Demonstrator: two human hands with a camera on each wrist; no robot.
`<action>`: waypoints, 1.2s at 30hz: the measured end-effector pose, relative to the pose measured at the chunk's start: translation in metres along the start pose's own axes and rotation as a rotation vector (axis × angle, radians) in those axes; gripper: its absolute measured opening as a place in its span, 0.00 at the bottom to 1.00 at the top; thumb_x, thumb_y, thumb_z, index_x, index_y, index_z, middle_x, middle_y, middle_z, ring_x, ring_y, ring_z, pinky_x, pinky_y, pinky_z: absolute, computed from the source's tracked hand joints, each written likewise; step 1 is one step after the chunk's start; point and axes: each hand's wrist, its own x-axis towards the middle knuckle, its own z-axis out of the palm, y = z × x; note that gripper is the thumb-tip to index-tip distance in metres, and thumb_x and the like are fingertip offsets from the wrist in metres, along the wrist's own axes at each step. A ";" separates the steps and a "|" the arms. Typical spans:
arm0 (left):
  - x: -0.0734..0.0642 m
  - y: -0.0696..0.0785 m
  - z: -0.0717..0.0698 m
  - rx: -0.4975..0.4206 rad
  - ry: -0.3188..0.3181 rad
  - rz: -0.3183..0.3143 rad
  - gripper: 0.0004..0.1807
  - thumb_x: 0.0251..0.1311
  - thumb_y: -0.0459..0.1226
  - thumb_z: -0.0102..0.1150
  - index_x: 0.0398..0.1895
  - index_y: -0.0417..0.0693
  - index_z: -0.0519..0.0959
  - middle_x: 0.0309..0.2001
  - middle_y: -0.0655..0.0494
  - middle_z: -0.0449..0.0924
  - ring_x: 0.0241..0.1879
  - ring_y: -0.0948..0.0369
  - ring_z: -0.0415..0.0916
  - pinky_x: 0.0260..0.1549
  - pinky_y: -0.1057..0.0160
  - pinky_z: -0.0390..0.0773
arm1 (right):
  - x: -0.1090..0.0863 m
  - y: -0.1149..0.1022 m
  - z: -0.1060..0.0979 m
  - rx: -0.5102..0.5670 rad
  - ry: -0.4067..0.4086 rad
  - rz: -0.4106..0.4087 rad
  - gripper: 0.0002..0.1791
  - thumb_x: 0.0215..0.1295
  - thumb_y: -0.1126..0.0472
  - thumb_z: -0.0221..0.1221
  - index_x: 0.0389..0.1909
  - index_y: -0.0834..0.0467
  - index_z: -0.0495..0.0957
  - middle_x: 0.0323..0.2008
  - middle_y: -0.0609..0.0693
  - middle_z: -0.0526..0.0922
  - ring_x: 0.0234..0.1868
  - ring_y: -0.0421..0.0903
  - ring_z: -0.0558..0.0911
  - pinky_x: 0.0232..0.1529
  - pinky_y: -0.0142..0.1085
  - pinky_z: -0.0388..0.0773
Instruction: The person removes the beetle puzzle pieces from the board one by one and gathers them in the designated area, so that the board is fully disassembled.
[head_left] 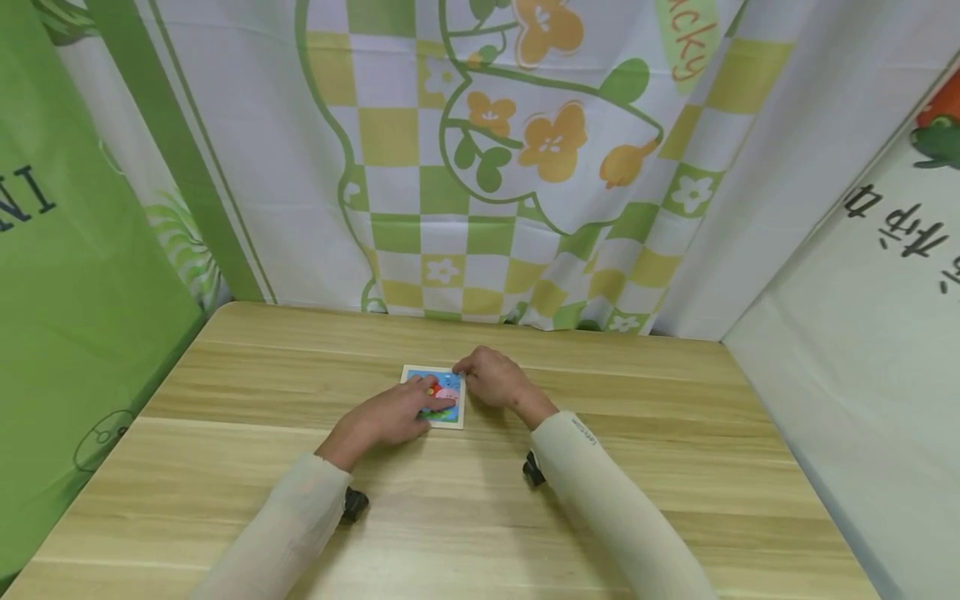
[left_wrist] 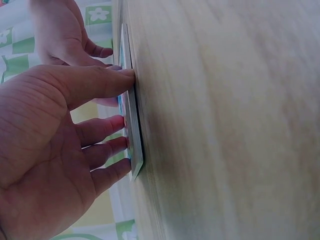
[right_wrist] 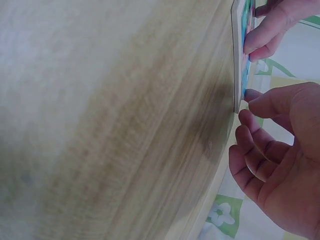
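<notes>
A small square picture board (head_left: 459, 417) with a pale wooden border lies flat on the table. Its picture is blue, with a pink and red figure partly covered by fingers. My left hand (head_left: 392, 414) rests on it from the left, fingers spread over the picture; the left wrist view shows the thumb at the near edge of the board (left_wrist: 132, 125). At the far right corner is my right hand (head_left: 492, 377). In the right wrist view, thumb and index fingertips of the right hand (right_wrist: 285, 150) meet the board's corner, and the other fingers bend loosely beside it.
The wood-grain table (head_left: 225, 467) extends around both forearms. Behind its far edge hangs a checked, flowered curtain (head_left: 465, 233), with a green panel (head_left: 90, 275) on the left and a white panel (head_left: 862, 358) on the right. Small black devices sit at both wrists.
</notes>
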 end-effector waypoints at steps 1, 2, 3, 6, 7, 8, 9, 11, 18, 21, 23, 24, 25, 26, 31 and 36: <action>0.000 0.000 0.000 -0.001 0.000 -0.001 0.27 0.70 0.31 0.61 0.71 0.50 0.76 0.76 0.29 0.55 0.74 0.37 0.55 0.66 0.39 0.67 | 0.000 0.000 0.000 0.001 0.003 -0.001 0.17 0.71 0.69 0.55 0.54 0.58 0.87 0.52 0.51 0.87 0.58 0.50 0.81 0.61 0.46 0.76; 0.000 0.000 0.000 -0.001 -0.001 0.000 0.27 0.70 0.31 0.61 0.71 0.50 0.75 0.76 0.29 0.55 0.74 0.37 0.55 0.66 0.39 0.67 | 0.000 0.000 0.000 0.002 0.005 -0.002 0.17 0.71 0.69 0.55 0.54 0.59 0.87 0.51 0.52 0.87 0.58 0.50 0.81 0.61 0.46 0.76; 0.000 0.001 0.000 0.001 -0.001 0.000 0.27 0.70 0.31 0.61 0.71 0.50 0.75 0.76 0.30 0.55 0.74 0.37 0.54 0.66 0.39 0.67 | 0.000 0.000 0.000 0.005 0.008 -0.002 0.16 0.72 0.68 0.56 0.54 0.59 0.87 0.51 0.52 0.87 0.57 0.50 0.81 0.61 0.46 0.76; 0.000 0.001 0.000 0.010 -0.002 0.001 0.27 0.70 0.32 0.61 0.71 0.50 0.75 0.76 0.30 0.55 0.74 0.37 0.54 0.66 0.39 0.67 | -0.001 0.000 0.001 0.011 0.015 -0.001 0.14 0.73 0.66 0.57 0.53 0.59 0.87 0.50 0.52 0.87 0.57 0.50 0.81 0.61 0.46 0.76; 0.000 0.001 0.000 0.013 -0.003 0.001 0.27 0.70 0.32 0.61 0.71 0.50 0.75 0.76 0.30 0.55 0.74 0.37 0.55 0.66 0.39 0.67 | -0.001 0.000 0.001 0.013 0.019 0.001 0.14 0.73 0.66 0.57 0.53 0.59 0.87 0.50 0.52 0.87 0.57 0.50 0.81 0.61 0.46 0.76; 0.000 0.001 0.000 0.016 -0.005 0.001 0.27 0.70 0.32 0.61 0.71 0.50 0.75 0.76 0.30 0.55 0.75 0.37 0.55 0.66 0.39 0.66 | -0.001 -0.001 0.001 0.017 0.021 0.004 0.14 0.73 0.66 0.57 0.53 0.59 0.87 0.50 0.52 0.87 0.57 0.50 0.82 0.60 0.46 0.76; 0.000 0.001 0.000 0.019 -0.003 0.005 0.27 0.70 0.32 0.62 0.71 0.50 0.76 0.76 0.30 0.56 0.74 0.37 0.55 0.66 0.39 0.67 | -0.002 -0.001 0.001 0.024 0.024 0.009 0.13 0.73 0.66 0.58 0.53 0.59 0.87 0.50 0.52 0.87 0.56 0.50 0.82 0.60 0.46 0.77; 0.000 0.001 0.000 0.022 -0.002 0.012 0.27 0.69 0.31 0.62 0.71 0.49 0.76 0.75 0.30 0.57 0.73 0.37 0.57 0.65 0.39 0.67 | -0.002 -0.001 0.000 0.036 0.031 0.020 0.13 0.73 0.65 0.59 0.52 0.59 0.87 0.50 0.52 0.87 0.55 0.50 0.82 0.59 0.46 0.77; 0.000 0.002 0.000 0.027 -0.004 0.011 0.27 0.69 0.31 0.61 0.71 0.48 0.75 0.75 0.30 0.57 0.73 0.37 0.58 0.65 0.40 0.68 | -0.004 -0.002 -0.002 0.065 0.073 0.056 0.09 0.74 0.61 0.61 0.47 0.55 0.88 0.43 0.47 0.86 0.45 0.45 0.82 0.51 0.43 0.79; 0.000 0.002 0.000 0.030 -0.003 0.005 0.27 0.68 0.31 0.60 0.71 0.49 0.75 0.75 0.30 0.57 0.73 0.38 0.57 0.65 0.40 0.67 | -0.005 -0.002 -0.004 0.081 0.098 0.052 0.07 0.74 0.60 0.61 0.42 0.54 0.87 0.38 0.45 0.85 0.40 0.43 0.81 0.46 0.40 0.79; 0.000 0.003 -0.001 0.030 -0.006 0.000 0.27 0.68 0.31 0.60 0.71 0.49 0.75 0.75 0.30 0.57 0.73 0.37 0.57 0.66 0.40 0.67 | -0.005 -0.003 -0.005 0.091 0.108 0.047 0.06 0.74 0.60 0.61 0.40 0.54 0.86 0.36 0.44 0.84 0.38 0.42 0.80 0.44 0.39 0.79; 0.000 0.003 -0.001 0.028 -0.007 -0.001 0.27 0.68 0.31 0.60 0.71 0.49 0.75 0.75 0.30 0.57 0.73 0.37 0.56 0.66 0.39 0.66 | -0.005 -0.003 -0.005 0.096 0.110 0.047 0.06 0.74 0.60 0.60 0.39 0.54 0.86 0.36 0.44 0.84 0.38 0.41 0.80 0.43 0.39 0.79; 0.000 0.003 -0.001 0.028 -0.009 -0.006 0.27 0.69 0.31 0.60 0.71 0.50 0.75 0.76 0.30 0.56 0.74 0.37 0.55 0.67 0.40 0.66 | -0.006 -0.004 -0.005 0.100 0.114 0.048 0.06 0.74 0.61 0.60 0.38 0.54 0.85 0.35 0.44 0.83 0.38 0.41 0.80 0.43 0.39 0.79; 0.000 0.003 -0.001 0.025 -0.010 -0.008 0.27 0.69 0.31 0.60 0.71 0.50 0.75 0.76 0.30 0.56 0.74 0.37 0.55 0.67 0.39 0.65 | -0.006 -0.004 -0.005 0.102 0.118 0.051 0.06 0.74 0.61 0.60 0.38 0.54 0.85 0.35 0.44 0.83 0.38 0.42 0.80 0.43 0.39 0.79; -0.001 0.003 -0.002 0.022 -0.002 0.000 0.27 0.68 0.31 0.60 0.71 0.50 0.76 0.75 0.31 0.57 0.74 0.37 0.55 0.67 0.40 0.65 | -0.007 -0.003 -0.006 0.112 0.139 0.070 0.05 0.72 0.61 0.59 0.37 0.54 0.83 0.37 0.45 0.83 0.39 0.43 0.80 0.46 0.41 0.79; 0.000 0.002 -0.001 0.020 0.007 0.011 0.28 0.67 0.29 0.60 0.71 0.49 0.76 0.74 0.33 0.60 0.72 0.39 0.59 0.66 0.41 0.67 | -0.014 0.004 -0.013 0.124 0.125 0.084 0.06 0.74 0.61 0.56 0.40 0.54 0.82 0.38 0.46 0.82 0.40 0.44 0.79 0.46 0.43 0.78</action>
